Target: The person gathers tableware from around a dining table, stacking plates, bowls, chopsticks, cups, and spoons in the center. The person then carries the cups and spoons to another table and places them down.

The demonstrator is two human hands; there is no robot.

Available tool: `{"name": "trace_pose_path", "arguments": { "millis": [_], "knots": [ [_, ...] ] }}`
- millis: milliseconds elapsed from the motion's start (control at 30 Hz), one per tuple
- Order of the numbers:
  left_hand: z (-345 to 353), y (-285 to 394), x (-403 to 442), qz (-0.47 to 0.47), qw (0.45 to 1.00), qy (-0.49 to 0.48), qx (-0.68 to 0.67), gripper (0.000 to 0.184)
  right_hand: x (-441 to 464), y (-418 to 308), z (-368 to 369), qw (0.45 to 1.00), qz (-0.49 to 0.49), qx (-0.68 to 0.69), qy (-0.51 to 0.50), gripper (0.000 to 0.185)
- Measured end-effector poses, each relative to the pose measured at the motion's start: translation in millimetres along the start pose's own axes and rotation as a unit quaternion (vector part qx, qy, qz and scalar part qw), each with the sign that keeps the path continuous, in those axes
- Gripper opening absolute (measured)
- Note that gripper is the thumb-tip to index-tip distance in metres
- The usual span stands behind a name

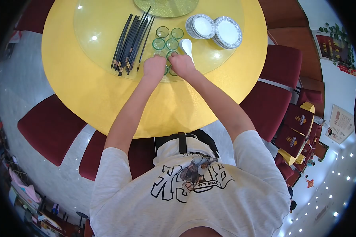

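Observation:
Several green-rimmed glasses (162, 32) stand in two columns on the glass turntable (95, 23). My left hand (154, 68) is closed over the near end of the left column, and my right hand (181, 65) is closed at the near end of the right column. Both hide parts of the nearest glasses; whether the fingers grip a rim is too small to make out. A white spoon (186, 47) lies just beyond my right hand. Left of the glasses is a bundle of black chopsticks (130, 43) with gold bands.
Two stacks of patterned white plates (228, 32) sit at the right of the turntable. A round glass piece (166, 7) is at the far centre. Dark red chairs (51, 128) surround the yellow table (91, 100), whose near edge is by my waist.

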State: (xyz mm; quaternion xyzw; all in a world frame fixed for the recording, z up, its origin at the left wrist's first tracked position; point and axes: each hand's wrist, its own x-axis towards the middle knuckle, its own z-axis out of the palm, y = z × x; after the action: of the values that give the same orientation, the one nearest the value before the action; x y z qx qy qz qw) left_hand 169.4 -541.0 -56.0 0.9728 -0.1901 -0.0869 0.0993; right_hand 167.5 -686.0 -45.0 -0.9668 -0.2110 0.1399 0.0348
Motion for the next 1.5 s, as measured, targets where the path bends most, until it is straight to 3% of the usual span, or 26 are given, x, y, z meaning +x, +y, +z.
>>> {"name": "trace_pose_path", "arguments": {
  "millis": [467,533,867,1167,1433,1500],
  "knots": [
    [10.7,11.8,-57.0,-0.008,1.0,0.025,-0.009,0.008,-48.8,-10.2,29.1,1.0,-0.011,0.014,0.013,0.004],
    [13.0,19.1,-81.6,-0.025,0.999,0.013,-0.023,0.007,-81.8,-15.3,28.6,0.996,-0.015,0.053,0.064,0.002],
    [52.8,138.7,-171.8,-0.086,0.992,-0.054,-0.07,0.005,-225.5,27.3,54.8,0.994,-0.052,0.097,-0.005,0.004],
    [82.0,238.4,-155.6,-0.162,0.985,-0.035,-0.049,0.004,-248.4,87.1,67.3,0.974,-0.157,0.153,0.058,0.003],
    [90.0,257.1,-161.7,-0.241,0.97,0.024,-0.028,0.009,-242.5,89.9,79.3,0.973,-0.212,0.086,-0.012,0.008],
    [94.7,260.3,-163.6,-0.256,0.966,0.016,-0.022,0.01,-239.3,85.1,73.6,0.968,-0.23,0.1,0.017,0.008]
  ]
}}
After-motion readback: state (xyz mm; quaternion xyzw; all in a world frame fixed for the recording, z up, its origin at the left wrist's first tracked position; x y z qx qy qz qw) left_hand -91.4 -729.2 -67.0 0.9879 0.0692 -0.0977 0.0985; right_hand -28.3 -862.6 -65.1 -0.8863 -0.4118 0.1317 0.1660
